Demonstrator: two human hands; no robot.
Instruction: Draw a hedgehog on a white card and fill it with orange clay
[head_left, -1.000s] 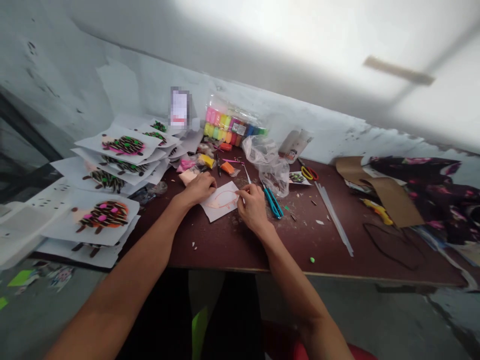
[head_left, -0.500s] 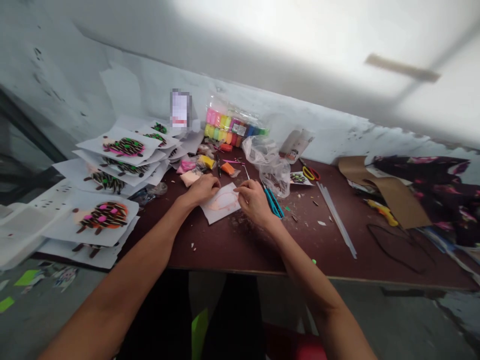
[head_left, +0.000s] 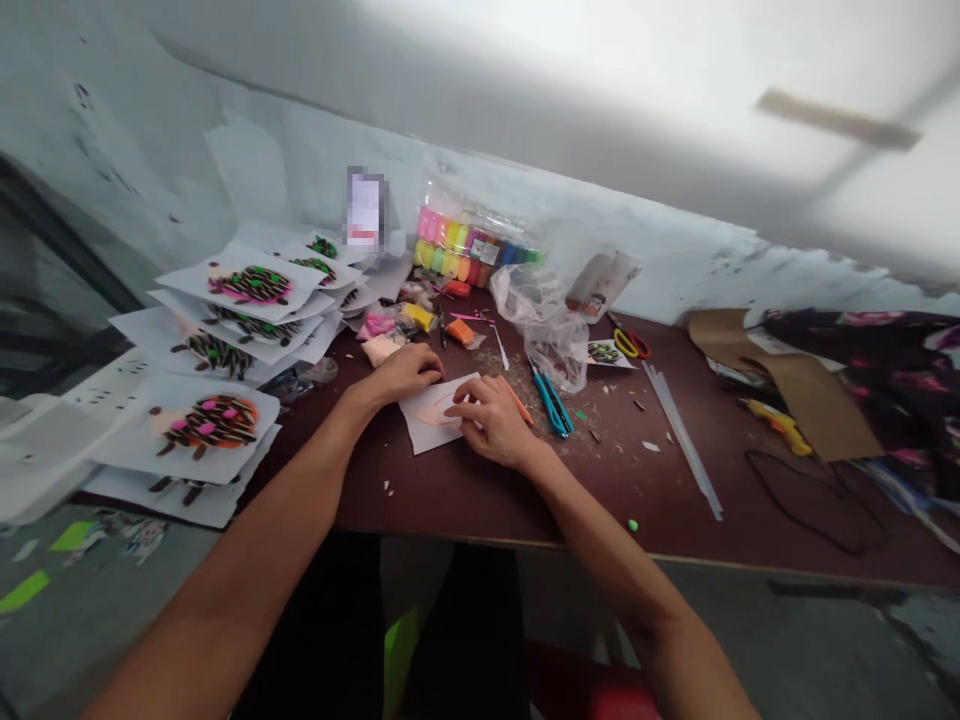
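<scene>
Right now, the left hand (head_left: 405, 375) rests on the edge of a small white paper (head_left: 426, 420), with its fingers close together and pressing down. That push likely keeps the paper from sliding. The paper sits on the dark red counter (head_left: 450, 505), right between the two hands, and a thin pink drawing on it is mostly hidden. The right hand (head_left: 489, 420) is bent over the paper, with its fingers curled and touching it. An orange stick (head_left: 519, 402) pokes out just past this hand, but it is hard to tell if the hand pinches it or if it only lies there. Teal scissors (head_left: 553, 412) lie close by on the right, maybe left there to be easy to grab. A clear plastic bag (head_left: 555, 350) sits just behind them. A pack of bright clay (head_left: 472, 245) stands at the back, out of the way. Sheets with spiky clay pictures (head_left: 240, 285) are piled at the left, which keeps the middle free for the hands. Small red and yellow scissors (head_left: 631, 343) lie farther off.
</scene>
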